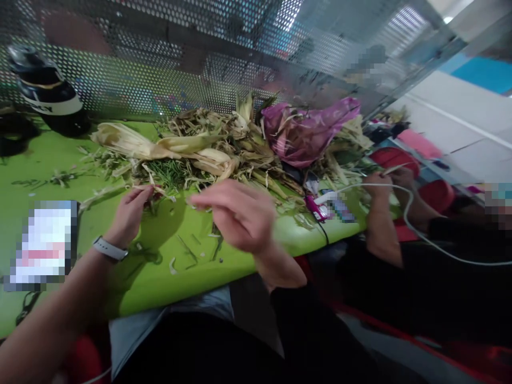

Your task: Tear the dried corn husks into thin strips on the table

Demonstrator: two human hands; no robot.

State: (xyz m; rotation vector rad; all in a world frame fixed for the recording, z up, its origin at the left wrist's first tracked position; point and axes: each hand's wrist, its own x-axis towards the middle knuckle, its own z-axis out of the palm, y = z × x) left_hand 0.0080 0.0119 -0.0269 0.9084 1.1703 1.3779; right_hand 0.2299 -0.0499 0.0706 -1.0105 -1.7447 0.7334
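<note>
My left hand (132, 210), with a pale watch band on its wrist, pinches a thin strip of dried corn husk (159, 189) at the front of the pile. My right hand (244, 213) is raised over the green table (160, 288), blurred by motion. Its fingers are curled and pressed together at the tips; whatever they hold is too smeared to make out. Beyond both hands lies a heap of dry corn husks (244, 141), with long folded husks (132, 141) on top. Green needle-like sprigs (170, 173) show between my hands.
A dark bottle (52, 96) and a pixelated phone (44, 245) are at the left. A purple plastic bag (300, 133) sits on the husks. A pink power bank (316, 208) with a white cable lies at right, near a co-worker's hands (380, 186). A perforated metal panel (180, 58) borders the back.
</note>
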